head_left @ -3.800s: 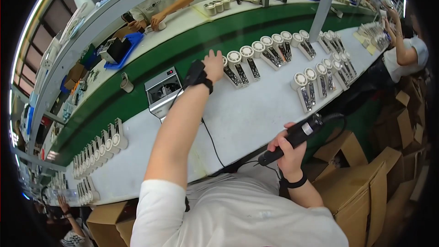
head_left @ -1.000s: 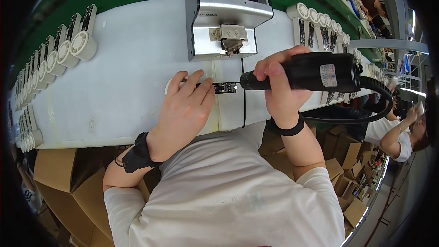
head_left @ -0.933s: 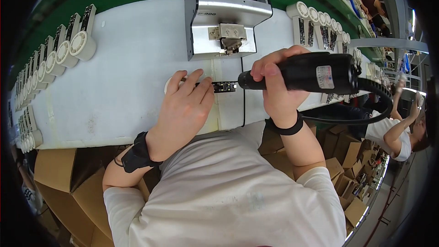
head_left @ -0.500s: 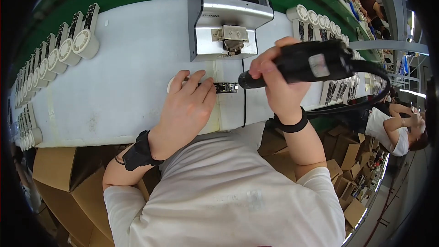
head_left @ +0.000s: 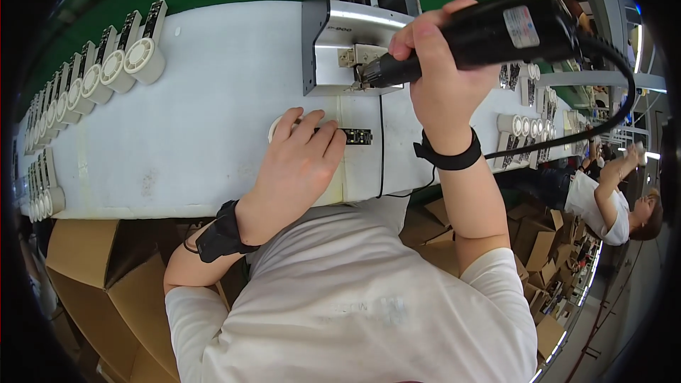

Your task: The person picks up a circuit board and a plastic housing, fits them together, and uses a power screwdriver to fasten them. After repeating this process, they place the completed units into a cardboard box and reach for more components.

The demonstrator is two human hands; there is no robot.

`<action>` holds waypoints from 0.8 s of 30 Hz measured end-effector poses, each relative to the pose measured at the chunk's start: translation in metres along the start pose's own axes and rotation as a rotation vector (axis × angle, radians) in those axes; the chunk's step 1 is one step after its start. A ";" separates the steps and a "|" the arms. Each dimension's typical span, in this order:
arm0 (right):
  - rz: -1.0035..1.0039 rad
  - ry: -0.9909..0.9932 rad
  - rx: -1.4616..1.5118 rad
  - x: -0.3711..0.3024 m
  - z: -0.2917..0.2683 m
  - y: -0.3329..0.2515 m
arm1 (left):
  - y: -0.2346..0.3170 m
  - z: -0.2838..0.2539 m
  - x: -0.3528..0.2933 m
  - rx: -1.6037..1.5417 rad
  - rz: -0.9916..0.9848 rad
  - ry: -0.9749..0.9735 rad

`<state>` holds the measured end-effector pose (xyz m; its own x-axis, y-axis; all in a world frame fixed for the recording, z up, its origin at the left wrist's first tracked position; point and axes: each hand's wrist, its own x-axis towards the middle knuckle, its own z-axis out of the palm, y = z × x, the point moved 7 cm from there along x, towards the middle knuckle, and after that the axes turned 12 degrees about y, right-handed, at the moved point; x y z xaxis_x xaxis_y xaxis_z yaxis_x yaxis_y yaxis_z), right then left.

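My right hand (head_left: pixel 448 92) grips a black electric screwdriver (head_left: pixel 479 37), its nose pointing left at the metal outlet on the front of a silver screw feeder (head_left: pixel 342 34). Whether the bit touches a screw there is too small to tell. On the white table mat, my left hand (head_left: pixel 296 159) lies over a white round-headed part, its fingers bent and holding it down. The part's black circuit board (head_left: pixel 359 137) sticks out to the right of the fingers; most of the white head is hidden beneath the hand.
Rows of similar white parts with boards stand at the left (head_left: pixel 113 71) and right (head_left: pixel 521 126). The screwdriver's thick black cable (head_left: pixel 603 126) loops on the right. A thin black wire (head_left: pixel 381 149) crosses the mat. Cardboard boxes (head_left: pixel 117 298) sit below the table edge; another person (head_left: pixel 603 198) is far right.
My right hand has lifted the screwdriver away from the circuit board, up to the feeder's outlet. My left hand remains on the part, with the view shifted slightly.
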<state>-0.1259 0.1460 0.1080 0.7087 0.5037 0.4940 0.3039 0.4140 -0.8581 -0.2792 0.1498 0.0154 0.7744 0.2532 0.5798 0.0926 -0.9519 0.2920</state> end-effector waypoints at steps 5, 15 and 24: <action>0.140 -0.013 -0.046 -0.027 -0.016 -0.004 | -0.002 -0.006 0.002 -0.031 -0.004 -0.026; 0.106 0.060 0.017 -0.071 -0.059 -0.014 | -0.044 -0.024 -0.030 -0.265 -0.327 0.151; 0.145 0.137 0.090 -0.074 -0.060 -0.002 | -0.052 -0.008 -0.045 -0.382 -0.477 0.171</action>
<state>-0.1406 0.0623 0.0644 0.8225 0.4580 0.3373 0.1388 0.4135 -0.8999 -0.3241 0.1899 -0.0195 0.5890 0.6887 0.4228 0.1487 -0.6066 0.7810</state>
